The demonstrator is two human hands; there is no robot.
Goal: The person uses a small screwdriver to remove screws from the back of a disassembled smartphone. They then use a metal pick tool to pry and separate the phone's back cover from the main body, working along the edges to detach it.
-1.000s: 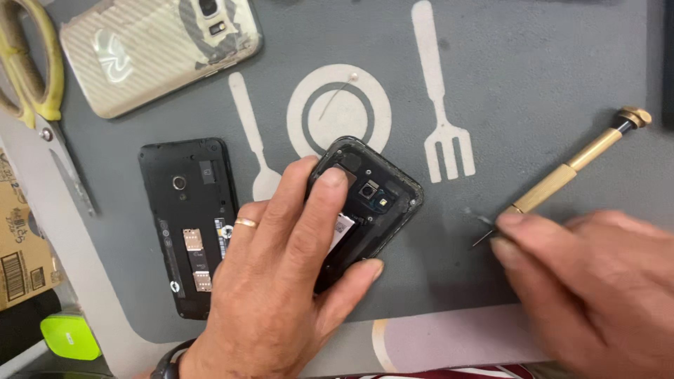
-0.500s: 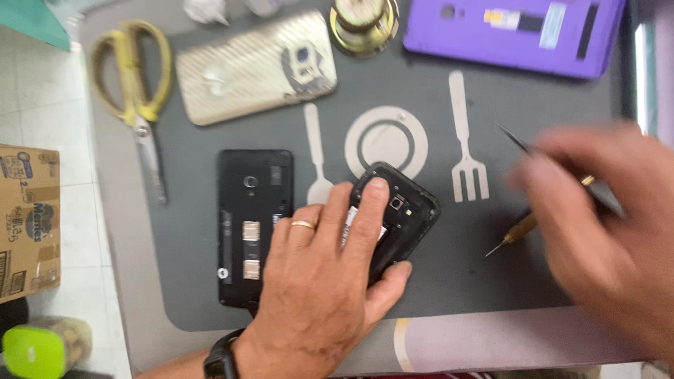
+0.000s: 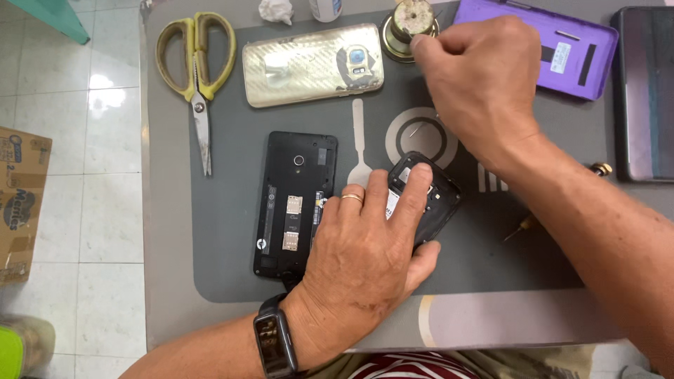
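Opened black phone (image 3: 428, 193) pinned flat at mat centre under left hand (image 3: 361, 260); right hand (image 3: 477, 77) up at 1 o'clock by brass round part (image 3: 411, 24).

Left palm down, fingers spread, pressing phone; wrist entering from 6 o'clock. Right fingers pinched nearly closed, contents too small to tell. Second black phone (image 3: 291, 203) just beside at 9 o'clock, screwdriver (image 3: 562, 200) at 3 o'clock on grey mat (image 3: 232, 231). Best kept steady: firm downward press, phone unmoving.

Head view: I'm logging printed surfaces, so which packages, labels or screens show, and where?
Cardboard box: left edge on the tiled floor, brown with blue print.
White label: small rectangle on the purple case, top right.
Dark screen: far right, blank.
Wristband screen: left wrist, black.
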